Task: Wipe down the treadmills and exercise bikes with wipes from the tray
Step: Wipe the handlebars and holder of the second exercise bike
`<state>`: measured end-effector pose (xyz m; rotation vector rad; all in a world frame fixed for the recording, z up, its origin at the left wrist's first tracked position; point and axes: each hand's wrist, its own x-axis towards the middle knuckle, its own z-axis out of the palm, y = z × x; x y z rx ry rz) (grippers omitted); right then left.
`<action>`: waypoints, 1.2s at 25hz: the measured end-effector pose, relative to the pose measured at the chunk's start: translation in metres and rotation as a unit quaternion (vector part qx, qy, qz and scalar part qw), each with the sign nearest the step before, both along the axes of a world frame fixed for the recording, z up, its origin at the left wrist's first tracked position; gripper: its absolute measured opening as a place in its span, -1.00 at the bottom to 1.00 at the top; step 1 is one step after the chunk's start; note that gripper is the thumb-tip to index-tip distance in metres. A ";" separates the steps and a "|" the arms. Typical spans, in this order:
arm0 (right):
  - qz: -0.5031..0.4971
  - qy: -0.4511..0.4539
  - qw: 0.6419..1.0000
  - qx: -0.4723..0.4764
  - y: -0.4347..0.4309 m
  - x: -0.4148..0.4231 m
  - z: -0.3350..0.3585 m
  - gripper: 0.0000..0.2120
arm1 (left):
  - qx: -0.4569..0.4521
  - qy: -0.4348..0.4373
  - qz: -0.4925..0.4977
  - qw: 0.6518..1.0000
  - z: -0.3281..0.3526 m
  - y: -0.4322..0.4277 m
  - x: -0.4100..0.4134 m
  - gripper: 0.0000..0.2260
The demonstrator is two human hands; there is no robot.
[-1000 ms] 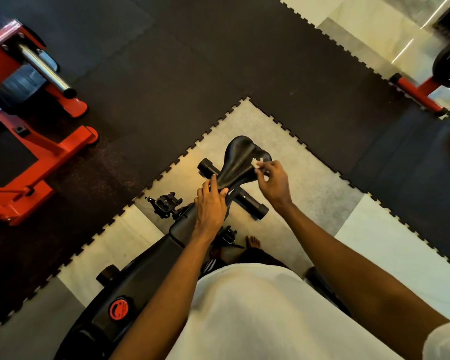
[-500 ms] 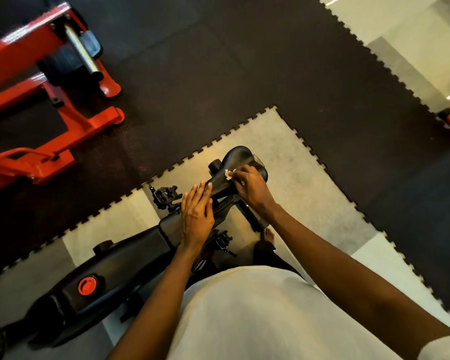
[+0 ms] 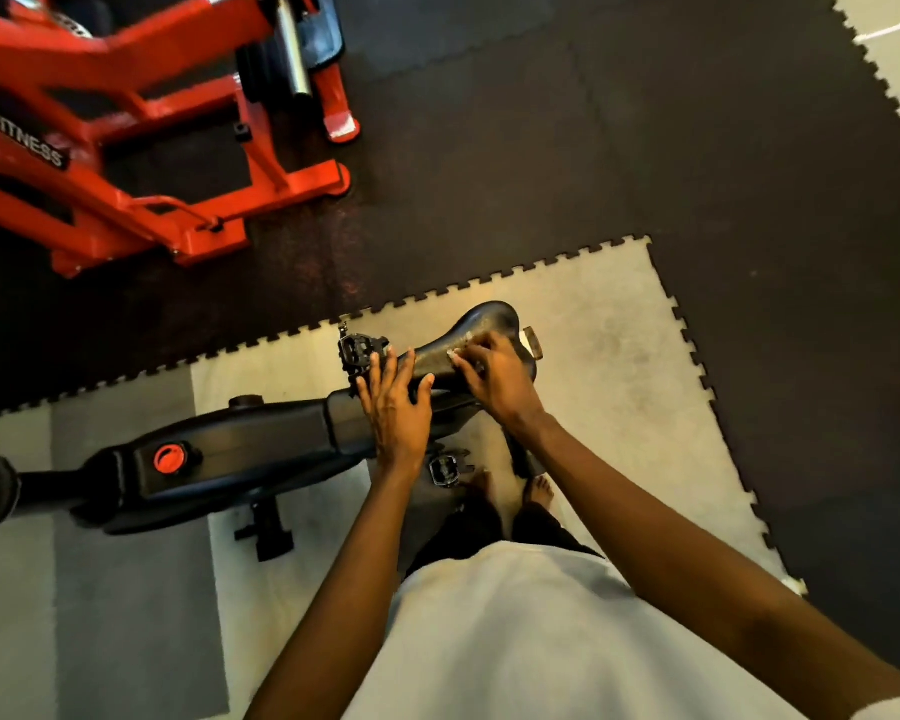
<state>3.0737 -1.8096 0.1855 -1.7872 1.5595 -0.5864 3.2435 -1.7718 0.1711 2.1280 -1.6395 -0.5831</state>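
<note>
- The black exercise bike point(image 3: 240, 454) stretches from nine o'clock of the frame to the centre. Its saddle point(image 3: 489, 319) sits just past centre, toward one o'clock.
- The left hand point(image 3: 398, 407) lies flat with straight fingers on the saddle's narrow nose.
- The right hand point(image 3: 497, 379), at the left hand's two o'clock, has curled fingers pinching a small white wipe point(image 3: 457, 354) against the saddle top. The hands are close but apart.
- One pedal point(image 3: 362, 350) sits just beside the left fingertips, at their ten o'clock. A second pedal point(image 3: 444, 469) is at that hand's six o'clock, near bare feet point(image 3: 537, 492).
- The bike stands on a grey mat point(image 3: 619, 356) and carries a red knob point(image 3: 169, 458), whose marking is too small to read.
- A red machine point(image 3: 126, 122) fills ten to eleven o'clock on dark mats point(image 3: 593, 148), well apart from the bike.
- A black label point(image 3: 24, 140) on the red machine reads "FITNESS".
</note>
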 end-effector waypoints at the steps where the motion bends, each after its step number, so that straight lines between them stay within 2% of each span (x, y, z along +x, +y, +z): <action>1: 0.031 0.002 1.000 -0.001 0.001 -0.004 0.001 -0.74 | -0.002 0.001 0.002 1.000 -0.001 0.000 0.000 -0.55; 3: 0.070 0.016 0.997 -0.009 0.003 -0.028 0.002 -0.72 | -0.015 -0.005 0.000 1.000 -0.002 0.002 -0.002 -0.55; 6: 0.057 0.027 0.998 0.008 0.007 -0.060 0.001 -0.71 | -0.035 0.004 0.014 0.999 -0.010 0.004 -0.003 -0.55; 9: 0.069 0.028 0.997 0.000 -0.004 -0.047 0.002 -0.73 | -0.030 0.008 0.036 0.999 -0.010 0.000 -0.009 -0.56; 12: 0.171 0.025 0.985 0.014 -0.017 -0.038 0.007 -0.69 | -0.001 -0.005 0.045 0.999 -0.006 0.002 -0.011 -0.55; 16: 0.275 0.047 0.960 0.006 -0.041 -0.079 0.002 -0.65 | 0.002 -0.009 0.094 0.995 -0.001 0.003 -0.028 -0.47; 19: 0.318 0.043 0.947 -0.006 -0.053 -0.104 -0.003 -0.70 | -0.005 0.037 0.191 0.981 0.002 0.005 -0.057 -0.42; 22: 0.377 0.029 0.925 -0.015 -0.078 -0.108 -0.005 -0.66 | 0.013 0.080 0.275 0.958 0.012 0.002 -0.091 -0.30; 26: 0.402 0.019 0.916 -0.002 -0.128 -0.094 0.002 -0.73 | 0.058 0.111 0.327 0.937 0.013 0.000 -0.133 -0.18; 30: 0.407 0.023 0.913 -0.016 -0.130 -0.105 -0.002 -0.83 | 0.079 0.169 0.348 0.919 0.020 -0.006 -0.165 -0.12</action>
